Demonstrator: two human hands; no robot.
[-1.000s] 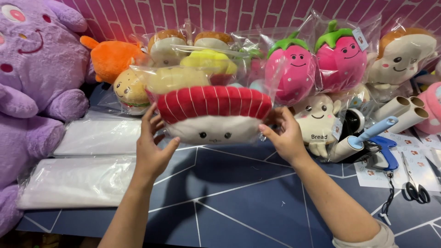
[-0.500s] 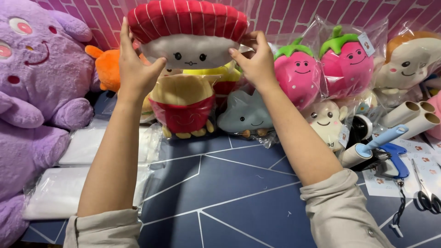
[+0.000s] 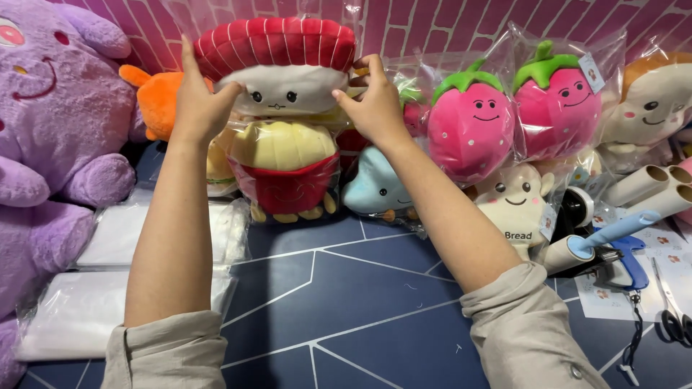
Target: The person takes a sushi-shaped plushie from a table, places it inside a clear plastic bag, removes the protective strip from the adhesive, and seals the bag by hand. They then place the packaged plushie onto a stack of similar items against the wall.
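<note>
A red-and-white sushi-shaped plush toy (image 3: 277, 68) in a clear bag sits on top of a yellow-and-red fries-shaped plush (image 3: 286, 169) against the pink brick wall. My left hand (image 3: 198, 97) grips its left end. My right hand (image 3: 371, 101) grips its right end, fingers pinching the plastic. Both forearms reach away from me over the dark blue table (image 3: 346, 302).
A big purple plush (image 3: 50, 144) fills the left side. Bagged strawberry plushes (image 3: 472, 122), (image 3: 555, 108), a blue plush (image 3: 375, 189), a bread plush (image 3: 513, 205) and an orange plush (image 3: 155, 101) line the back. Clear bags (image 3: 94, 302) lie left; a blue tagging gun (image 3: 623, 248), scissors (image 3: 670, 310) and cardboard tubes (image 3: 649, 184) right.
Both hands lifted the sushi plush from low over the table up onto the fries plush at the back row; my arms stretched further away from me.
</note>
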